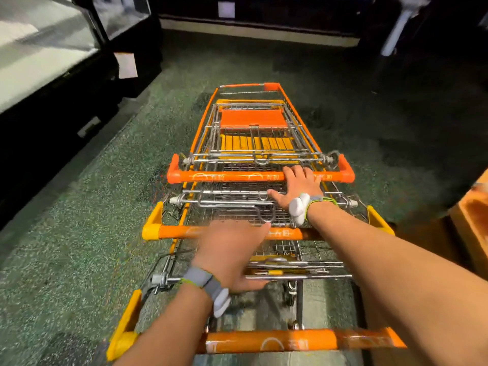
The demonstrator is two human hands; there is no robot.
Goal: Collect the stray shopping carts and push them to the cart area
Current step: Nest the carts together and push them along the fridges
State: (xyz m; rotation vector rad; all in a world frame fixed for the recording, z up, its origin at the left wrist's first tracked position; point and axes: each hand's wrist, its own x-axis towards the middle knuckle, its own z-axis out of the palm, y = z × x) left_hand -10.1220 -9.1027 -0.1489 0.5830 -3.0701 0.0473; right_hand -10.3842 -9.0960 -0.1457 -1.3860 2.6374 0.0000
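Three wire shopping carts stand nested in a row ahead of me on the floor. The front cart [253,120] has an orange seat flap and an orange handle [224,177]. My right hand [298,183] lies on that handle, fingers hooked over the bar and thumb spread to the left. The middle cart's orange handle [179,232] has yellow end caps. My left hand [229,252] is blurred, palm down over this handle with fingers stretched out, holding nothing. The nearest cart's handle [290,342] crosses just below my forearms.
A dark display case [52,75] with glass fronts runs along the left side of the green speckled floor [92,207]. An orange-brown box or stand [470,233] sits close on the right. Dark shelving [264,25] closes off the far end, with open floor before it.
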